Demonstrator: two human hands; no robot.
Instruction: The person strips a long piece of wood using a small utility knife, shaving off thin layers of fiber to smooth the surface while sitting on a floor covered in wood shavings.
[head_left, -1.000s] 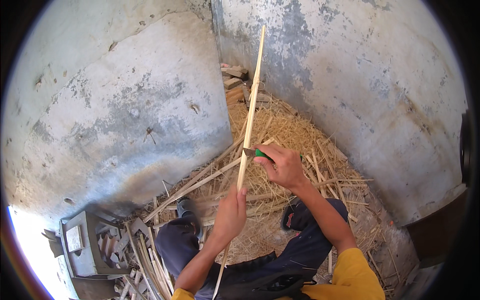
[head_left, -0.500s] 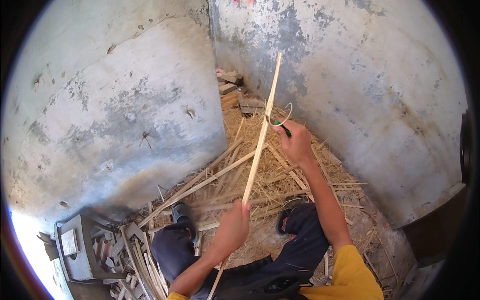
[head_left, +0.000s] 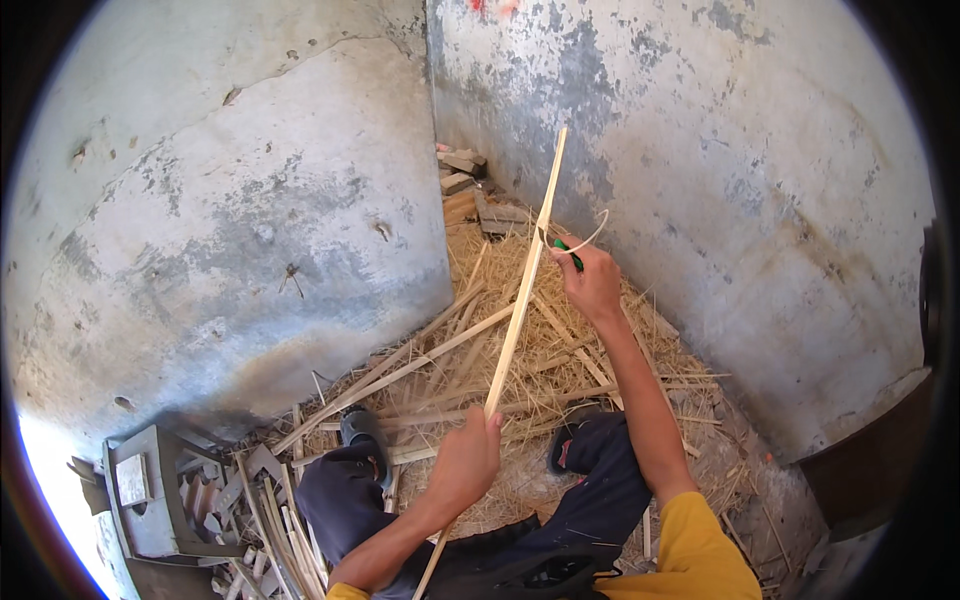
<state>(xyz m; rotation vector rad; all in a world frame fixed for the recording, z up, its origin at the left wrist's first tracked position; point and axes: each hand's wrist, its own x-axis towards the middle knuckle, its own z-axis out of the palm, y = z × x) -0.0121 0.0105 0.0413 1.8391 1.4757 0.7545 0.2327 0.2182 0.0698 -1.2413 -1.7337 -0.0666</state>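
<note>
A long pale strip of split wood or bamboo (head_left: 514, 335) slants up and away in front of me. My left hand (head_left: 467, 460) is wrapped round its lower part, and its tail end runs down past my left forearm. Farther up, my right hand (head_left: 592, 283) is closed on a knife with a green handle (head_left: 569, 254). The small dark blade sits against the strip's edge. From that spot a thin shaving (head_left: 595, 236) curls off to the right, above my right fingers. The right fingertips are partly hidden behind the handle.
Straw-like shavings (head_left: 560, 345) and loose strips cover the floor between my feet. Broken bricks (head_left: 462, 163) lie in the corner where two peeling walls meet. At the lower left, a grey frame (head_left: 150, 500) stands beside a heap of rubble and a bundle of strips (head_left: 290, 530).
The curled shaving has grown longer and reaches farther up and right. My right hand and the knife have shifted slightly along the strip; the left hand keeps its hold.
</note>
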